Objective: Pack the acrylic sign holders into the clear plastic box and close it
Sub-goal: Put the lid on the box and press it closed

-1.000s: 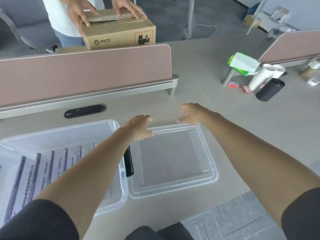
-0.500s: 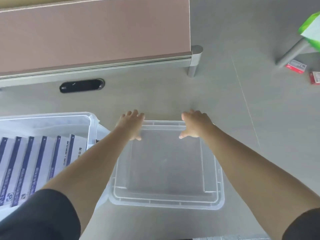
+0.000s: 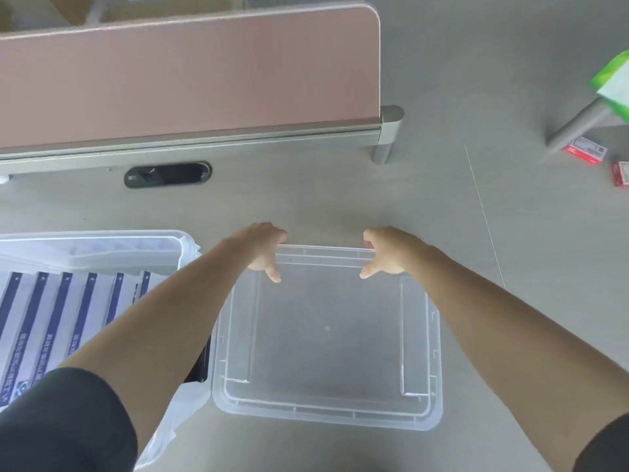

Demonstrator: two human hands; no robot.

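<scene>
**Both hands grip the far edge of the lid**

The clear lid [image 3: 326, 335] lies flat on the grey desk [image 3: 340, 199], just to the right of the clear plastic box [image 3: 102, 247]. The left hand [image 3: 263, 248] takes the far edge of the lid near its left corner. The fingers curl over the rim and the thumb presses on the upper face, so the hand is closed on the lid. The right hand [image 3: 384, 252] does the same near the far right corner: fingers over the edge, thumb pointing down on the top surface.

The box stands open at the left side of the view. Inside it the acrylic sign holders [image 3: 68, 311] stand in a row, one behind the other, each with a dark blue stripe and small printed text. A black latch [image 3: 200, 366] is partly visible between the box and the lid, under the left forearm.

Behind the hands a pink partition [image 3: 187, 80] crosses the desk, with a black cable slot [image 3: 166, 174] before it. Two small red packs [image 3: 585, 150] lie at the far right.
</scene>
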